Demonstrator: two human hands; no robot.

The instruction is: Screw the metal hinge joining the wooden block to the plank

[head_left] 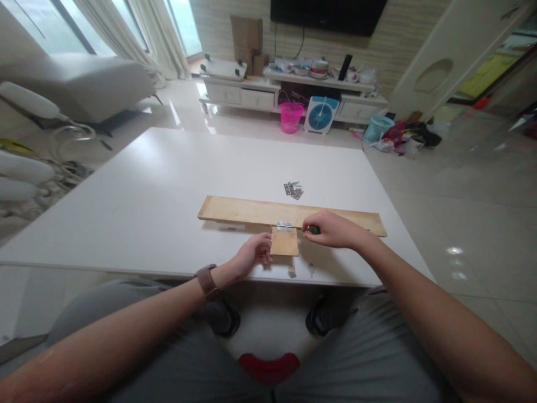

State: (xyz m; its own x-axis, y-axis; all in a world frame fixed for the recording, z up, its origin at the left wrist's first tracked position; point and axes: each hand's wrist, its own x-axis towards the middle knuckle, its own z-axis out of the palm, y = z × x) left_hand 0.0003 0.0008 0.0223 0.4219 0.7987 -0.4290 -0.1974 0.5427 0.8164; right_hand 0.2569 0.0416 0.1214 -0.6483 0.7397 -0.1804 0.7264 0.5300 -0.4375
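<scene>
A long wooden plank (247,211) lies across the white table. A metal hinge (284,226) spans its near edge and a small square wooden board (285,244). My left hand (257,250) grips the left edge of that small board, fingers curled beside and partly under it. Right of the hinge, my right hand (327,228) is closed around a screwdriver (314,229) with a dark green handle; its shaft points left toward the hinge, and the tip is hard to make out. Beyond the plank lies a pile of loose metal hinges (293,190).
Small screws (292,272) and a little clear packet (311,270) lie near the front edge of the white table (168,168). Farther off stand a pink basket (291,117), a blue fan (321,116) and a TV cabinet (258,99).
</scene>
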